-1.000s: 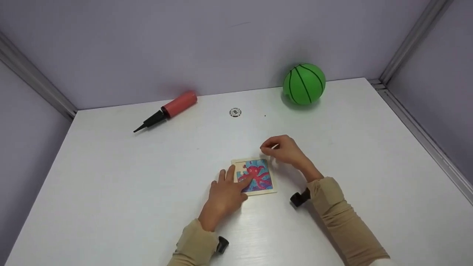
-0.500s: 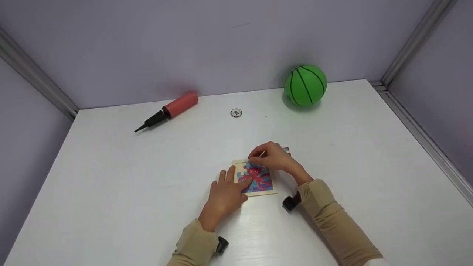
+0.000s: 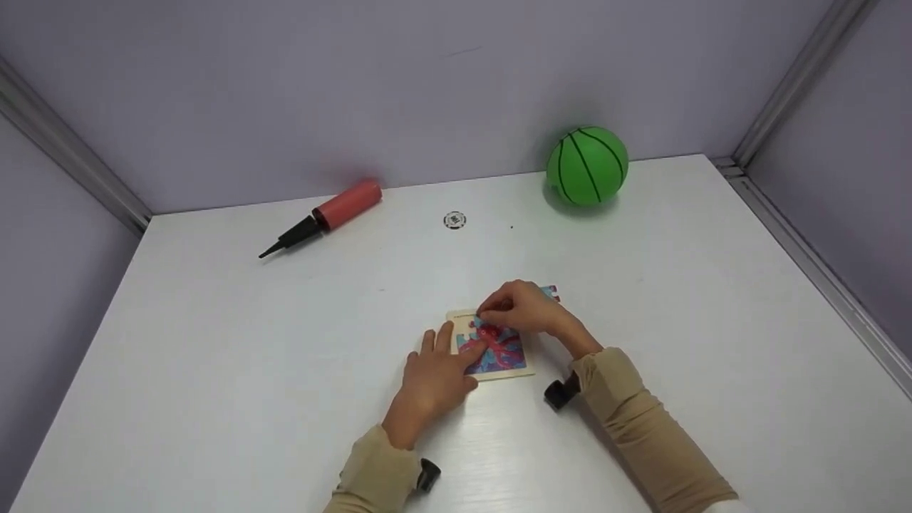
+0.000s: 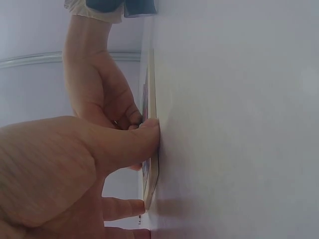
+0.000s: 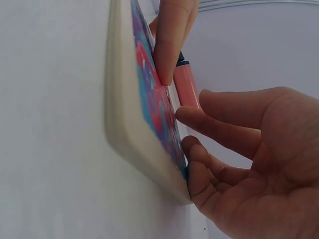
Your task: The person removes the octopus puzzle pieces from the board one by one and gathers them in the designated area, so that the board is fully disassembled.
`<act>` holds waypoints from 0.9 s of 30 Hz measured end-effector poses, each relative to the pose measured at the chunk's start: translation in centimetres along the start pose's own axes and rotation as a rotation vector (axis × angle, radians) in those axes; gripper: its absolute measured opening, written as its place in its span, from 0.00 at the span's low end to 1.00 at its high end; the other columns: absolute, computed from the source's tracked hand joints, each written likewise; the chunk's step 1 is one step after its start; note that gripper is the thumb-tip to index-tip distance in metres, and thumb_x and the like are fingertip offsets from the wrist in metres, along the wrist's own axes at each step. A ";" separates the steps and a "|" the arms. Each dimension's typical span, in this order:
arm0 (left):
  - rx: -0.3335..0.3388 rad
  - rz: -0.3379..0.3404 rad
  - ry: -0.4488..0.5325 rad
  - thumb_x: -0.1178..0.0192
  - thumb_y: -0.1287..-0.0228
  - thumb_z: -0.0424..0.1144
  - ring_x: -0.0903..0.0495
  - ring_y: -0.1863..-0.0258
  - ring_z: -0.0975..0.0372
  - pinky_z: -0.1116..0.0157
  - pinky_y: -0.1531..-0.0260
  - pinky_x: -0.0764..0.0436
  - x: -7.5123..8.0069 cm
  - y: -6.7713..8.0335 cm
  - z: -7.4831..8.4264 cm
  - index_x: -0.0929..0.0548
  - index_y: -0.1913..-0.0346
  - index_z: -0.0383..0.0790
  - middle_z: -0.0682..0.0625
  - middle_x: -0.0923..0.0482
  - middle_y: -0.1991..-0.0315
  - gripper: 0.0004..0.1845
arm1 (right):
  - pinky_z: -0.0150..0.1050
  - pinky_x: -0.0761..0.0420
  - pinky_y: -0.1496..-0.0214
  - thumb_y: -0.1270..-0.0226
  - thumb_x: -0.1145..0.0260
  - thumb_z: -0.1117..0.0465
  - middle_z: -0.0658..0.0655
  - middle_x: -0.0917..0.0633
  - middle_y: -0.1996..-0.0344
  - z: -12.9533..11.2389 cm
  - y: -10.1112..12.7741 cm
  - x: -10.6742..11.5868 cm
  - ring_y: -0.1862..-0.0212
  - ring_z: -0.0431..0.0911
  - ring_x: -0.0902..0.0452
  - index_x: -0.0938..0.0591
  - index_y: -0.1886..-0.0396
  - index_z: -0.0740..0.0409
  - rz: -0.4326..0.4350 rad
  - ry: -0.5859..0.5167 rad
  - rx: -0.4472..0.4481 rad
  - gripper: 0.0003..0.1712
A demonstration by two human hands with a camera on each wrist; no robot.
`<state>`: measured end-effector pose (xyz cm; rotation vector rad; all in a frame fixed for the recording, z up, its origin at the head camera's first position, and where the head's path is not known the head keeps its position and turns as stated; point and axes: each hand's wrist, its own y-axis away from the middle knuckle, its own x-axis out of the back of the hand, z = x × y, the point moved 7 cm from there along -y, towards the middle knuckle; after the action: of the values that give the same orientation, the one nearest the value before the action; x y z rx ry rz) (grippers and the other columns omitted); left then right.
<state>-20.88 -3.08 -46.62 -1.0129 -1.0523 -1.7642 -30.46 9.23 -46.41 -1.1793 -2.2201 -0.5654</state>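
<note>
An octopus jigsaw puzzle (image 3: 502, 360) in a pale wooden frame (image 5: 119, 99) lies flat on the white table, bare wood showing at its upper left. My left hand (image 3: 433, 381) rests on its left side; the index fingertip presses the picture, the other fingers are spread, and the thumb (image 4: 142, 139) touches the frame's near edge. Over the top of the puzzle is my right hand (image 3: 526, 308), thumb and index finger apart in the right wrist view, lower fingers bent against the upper right. No piece shows between them. A loose puzzle piece (image 3: 551, 293) lies just behind this hand.
Toward the back left lies a red and black hand pump (image 3: 348, 205). A round black-and-white chip (image 3: 454, 220) sits at the back middle. The green ball (image 3: 588, 166) stands near the back wall on the right. Grey panels rise around the table.
My right hand has moved left and nearer from beside the frame's top right corner to over the puzzle's top, uncovering the loose piece behind it. My left hand has stayed in place.
</note>
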 end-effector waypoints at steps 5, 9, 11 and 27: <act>0.002 0.010 0.003 0.41 0.34 0.45 0.47 0.30 0.39 0.40 0.42 0.36 0.0 0.1 0.0 0.31 0.31 0.56 0.36 0.49 0.27 0.28 | 0.36 0.26 0.63 0.37 0.33 0.59 0.52 0.13 0.65 0.2 0.1 0.0 0.66 0.41 0.28 0.12 0.58 0.57 -0.010 -0.034 -0.001 0.11; 0.008 0.002 0.016 0.41 0.34 0.45 0.48 0.30 0.39 0.40 0.41 0.38 -0.1 0.0 0.0 0.31 0.30 0.56 0.36 0.49 0.27 0.29 | 0.35 0.26 0.63 0.38 0.32 0.58 0.51 0.13 0.65 0.3 0.1 0.1 0.67 0.42 0.28 0.12 0.59 0.57 -0.008 -0.035 -0.017 0.11; 0.009 -0.001 0.021 0.41 0.34 0.45 0.49 0.30 0.39 0.39 0.40 0.38 0.0 0.0 0.0 0.31 0.30 0.56 0.37 0.49 0.27 0.29 | 0.36 0.26 0.63 0.38 0.32 0.57 0.50 0.14 0.67 0.4 0.1 0.1 0.67 0.42 0.28 0.12 0.59 0.56 -0.006 -0.020 -0.023 0.11; 0.027 -0.019 0.026 0.42 0.34 0.45 0.50 0.29 0.41 0.39 0.39 0.39 0.0 0.0 0.0 0.32 0.30 0.56 0.38 0.51 0.26 0.28 | 0.39 0.27 0.57 0.36 0.33 0.57 0.51 0.16 0.61 -0.1 0.3 0.0 0.61 0.43 0.28 0.12 0.56 0.56 -0.027 0.058 0.026 0.12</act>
<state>-20.86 -3.07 -46.62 -0.9633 -1.0698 -1.7689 -30.16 9.31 -46.29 -1.1077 -2.1912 -0.5733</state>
